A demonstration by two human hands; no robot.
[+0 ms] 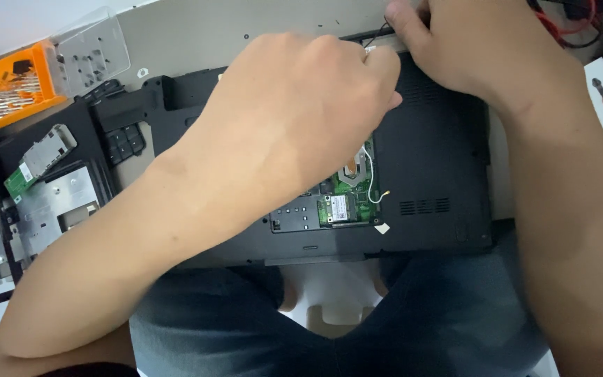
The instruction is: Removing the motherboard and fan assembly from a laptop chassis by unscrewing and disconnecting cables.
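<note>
Black laptop base [427, 160] upside down at centre, green circuit board [350, 199] exposed. Left hand [294, 119] curled closed, right hand [455, 49] pinching at the 12 o'clock edge; contents unclear. Orange screwdriver case [8, 84] at 10 o'clock.

Both forearms reached forward and converged, the left hand [301, 105] curled with fingers bunched and knuckles up, the right hand [469, 49] bent beside it, fingertips pinched.
</note>
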